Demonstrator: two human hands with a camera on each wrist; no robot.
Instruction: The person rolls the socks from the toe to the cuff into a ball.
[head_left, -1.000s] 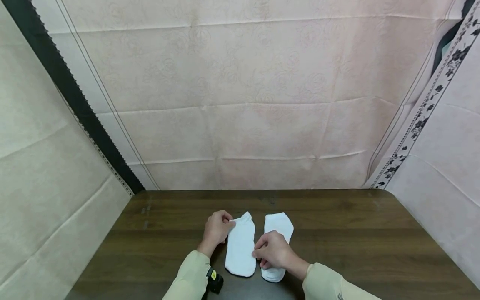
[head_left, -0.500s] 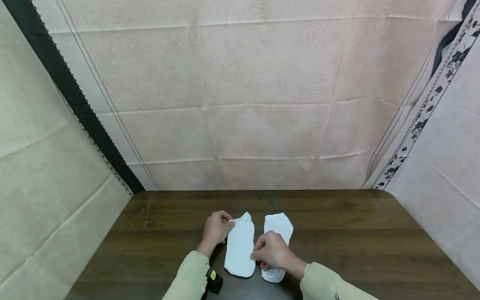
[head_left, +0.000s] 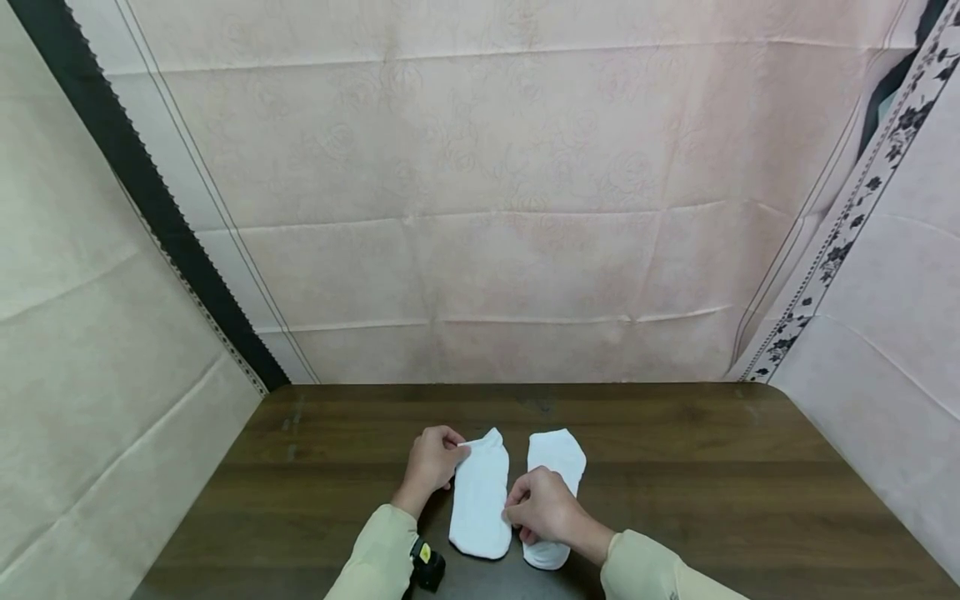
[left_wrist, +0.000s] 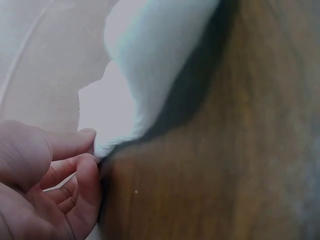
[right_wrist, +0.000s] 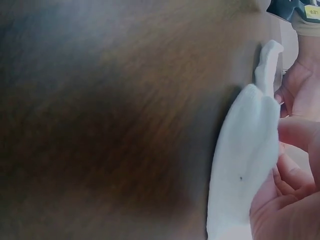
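Two white socks lie flat side by side on the wooden table. My left hand (head_left: pixel 435 458) pinches the far left corner of the left sock (head_left: pixel 480 508), thumb against forefinger; the left wrist view shows that pinched corner of the sock (left_wrist: pixel 117 115) up close. My right hand (head_left: pixel 546 506) is over the right sock (head_left: pixel 555 454), covering its middle. Its fingers are curled, with thumb and fingertips together at the left sock's right edge. In the right wrist view the nearer sock (right_wrist: pixel 245 160) partly hides the fingertips of my right hand (right_wrist: pixel 295 185).
The brown wooden table (head_left: pixel 675 467) stretches out around the socks. Pale patterned cloth (head_left: pixel 480 192) hangs behind it and at both sides. A black device with a yellow label (head_left: pixel 427 562) is strapped at my left wrist.
My right hand has shifted very slightly left along with its sleeve. The head view has tilted a touch; the left hand and both socks stay as they were.
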